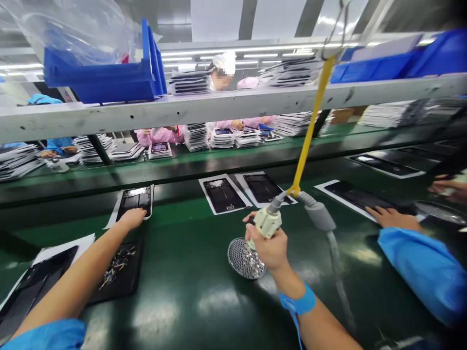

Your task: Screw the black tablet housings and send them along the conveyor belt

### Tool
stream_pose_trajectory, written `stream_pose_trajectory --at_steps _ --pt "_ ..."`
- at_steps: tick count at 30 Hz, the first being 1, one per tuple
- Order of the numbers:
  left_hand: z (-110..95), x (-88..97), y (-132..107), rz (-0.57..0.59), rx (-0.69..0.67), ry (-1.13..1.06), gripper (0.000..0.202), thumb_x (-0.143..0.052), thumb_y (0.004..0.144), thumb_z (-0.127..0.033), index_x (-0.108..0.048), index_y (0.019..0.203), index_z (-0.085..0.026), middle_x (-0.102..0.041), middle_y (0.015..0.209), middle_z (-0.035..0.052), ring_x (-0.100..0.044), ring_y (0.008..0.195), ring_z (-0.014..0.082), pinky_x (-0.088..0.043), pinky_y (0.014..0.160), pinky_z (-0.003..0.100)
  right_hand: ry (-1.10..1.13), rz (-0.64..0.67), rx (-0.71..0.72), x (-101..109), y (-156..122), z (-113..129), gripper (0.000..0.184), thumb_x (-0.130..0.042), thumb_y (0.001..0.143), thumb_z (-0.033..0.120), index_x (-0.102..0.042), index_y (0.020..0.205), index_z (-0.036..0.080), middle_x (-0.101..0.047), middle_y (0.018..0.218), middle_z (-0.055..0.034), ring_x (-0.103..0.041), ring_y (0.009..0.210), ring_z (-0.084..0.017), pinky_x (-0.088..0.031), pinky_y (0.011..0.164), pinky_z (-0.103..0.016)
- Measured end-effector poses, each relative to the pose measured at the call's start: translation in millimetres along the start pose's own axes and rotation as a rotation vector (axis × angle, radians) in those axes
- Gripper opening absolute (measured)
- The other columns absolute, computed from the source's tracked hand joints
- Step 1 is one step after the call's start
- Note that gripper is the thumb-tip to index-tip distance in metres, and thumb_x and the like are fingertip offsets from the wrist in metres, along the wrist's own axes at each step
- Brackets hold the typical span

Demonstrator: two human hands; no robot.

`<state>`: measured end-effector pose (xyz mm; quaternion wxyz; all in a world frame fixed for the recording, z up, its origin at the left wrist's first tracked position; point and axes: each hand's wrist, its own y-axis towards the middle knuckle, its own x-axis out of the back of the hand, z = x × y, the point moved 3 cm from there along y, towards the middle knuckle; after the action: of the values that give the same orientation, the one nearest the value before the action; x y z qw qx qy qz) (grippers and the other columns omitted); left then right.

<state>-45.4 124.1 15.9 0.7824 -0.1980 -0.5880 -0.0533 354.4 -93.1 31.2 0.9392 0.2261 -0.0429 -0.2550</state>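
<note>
My left hand (133, 218) reaches to the near edge of a black tablet housing (135, 198) lying on white paper. Its fingers are closed at that edge, and the fingertips are partly hidden. My right hand (269, 243), with a blue band at the wrist, is wrapped round a cream electric screwdriver (269, 221). The screwdriver hangs from a yellow strap (310, 131), its lower end over a round metal screw tray (242, 260) with many holes. Two more tablet housings on paper, one left (222, 194) and one right (264, 187), lie beyond the tray.
Loose small parts sit on a black tray (126, 277) under my left forearm. Another tablet housing (36, 282) is at the left. A co-worker's hand (396, 218) rests on a housing at the right. A shelf (219, 104) with blue bins crosses above the green bench.
</note>
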Motion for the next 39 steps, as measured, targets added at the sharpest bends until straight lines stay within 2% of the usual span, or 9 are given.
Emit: stream_pose_trajectory --at_steps 6,11,17,21,25,27,29,33,39 --pt "-28 56.7 -20 -0.076 -0.025 0.015 0.025 -0.046 0.093 -0.012 -0.066 0.107 -0.012 -0.069 0.121 0.0227 -0.067 0.116 0.0331 -0.049 0.099 0.038 0.026 -0.055 -0.017 0 9 -7 0.035 -0.077 0.078 0.043 -0.066 0.096 0.015 -0.069 0.068 -0.0019 -0.058 0.046 -0.013 -0.051 0.044 -0.026" --pt "-130 76.4 -100 -0.160 -0.223 -0.094 0.025 -0.050 0.088 -0.011 -0.066 0.104 -0.020 -0.070 0.112 0.0144 -0.069 0.109 0.0292 -0.053 0.097 0.039 0.056 -0.053 -0.038 3 5 -16 0.039 -0.078 0.078 0.044 -0.065 0.100 0.015 -0.073 0.079 -0.0060 -0.060 0.047 -0.012 -0.052 0.045 -0.027" --pt "-271 5.9 -219 0.029 -0.742 -0.200 0.017 -0.055 0.090 -0.023 -0.068 0.102 -0.022 -0.070 0.093 0.0173 -0.072 0.085 0.0307 -0.063 0.066 0.048 0.105 -0.045 -0.040 1 -1 -10 0.035 -0.079 0.077 0.039 -0.065 0.099 0.016 -0.073 0.082 -0.0055 -0.059 0.047 -0.012 -0.052 0.046 -0.027" --pt "-315 -41.9 -253 0.019 -0.913 -0.304 0.033 -0.035 0.101 -0.031 -0.066 0.099 -0.021 -0.065 0.080 0.0187 -0.073 0.074 0.0266 -0.050 0.040 0.037 0.085 -0.050 -0.060 1 -6 -9 0.032 -0.079 0.074 0.036 -0.067 0.096 0.016 -0.073 0.079 -0.0044 -0.059 0.046 -0.012 -0.050 0.045 -0.027" --pt "-288 -46.9 -256 0.097 -0.857 -0.445 0.018 -0.050 0.097 -0.036 -0.067 0.102 -0.031 -0.071 0.091 0.0128 -0.074 0.086 0.0240 -0.062 0.058 0.039 0.041 -0.037 -0.067 2 -10 -11 0.027 -0.079 0.075 0.034 -0.069 0.095 0.018 -0.072 0.073 -0.0018 -0.059 0.047 -0.013 -0.050 0.046 -0.027" --pt "-241 -34.9 -247 0.095 -0.701 -0.524 0.018 -0.055 0.096 -0.035 -0.068 0.109 -0.034 -0.073 0.102 0.0074 -0.072 0.099 0.0213 -0.064 0.081 0.035 0.019 -0.016 -0.059 2 -11 -10 0.025 -0.078 0.076 0.033 -0.069 0.094 0.019 -0.070 0.068 -0.0002 -0.059 0.047 -0.014 -0.051 0.046 -0.027" --pt "-178 -23.4 -229 -0.010 -0.329 -0.462 0.025 -0.046 0.100 -0.026 -0.069 0.110 -0.026 -0.073 0.108 0.0083 -0.070 0.104 0.0208 -0.059 0.093 0.035 0.007 -0.010 -0.046 2 -12 -8 0.024 -0.077 0.076 0.033 -0.068 0.094 0.019 -0.069 0.066 0.0004 -0.059 0.046 -0.014 -0.052 0.047 -0.028" --pt "-78 -23.3 -197 -0.013 0.092 -0.117 0.029 -0.043 0.100 -0.015 -0.072 0.102 -0.016 -0.070 0.105 0.0135 -0.069 0.105 0.0262 -0.056 0.092 0.037 -0.006 -0.012 -0.040 2 -13 -6 0.021 -0.076 0.075 0.029 -0.068 0.092 0.020 -0.068 0.065 0.0009 -0.059 0.046 -0.014 -0.054 0.048 -0.027" --pt "-56 -42.1 -172 0.025 0.095 0.013 0.027 -0.047 0.091 -0.001 -0.072 0.090 -0.011 -0.070 0.098 0.0166 -0.071 0.100 0.0280 -0.055 0.087 0.036 -0.012 -0.010 -0.072 5 -14 -10 0.023 -0.078 0.074 0.029 -0.069 0.093 0.020 -0.069 0.067 0.0010 -0.062 0.048 -0.013 -0.053 0.050 -0.026"
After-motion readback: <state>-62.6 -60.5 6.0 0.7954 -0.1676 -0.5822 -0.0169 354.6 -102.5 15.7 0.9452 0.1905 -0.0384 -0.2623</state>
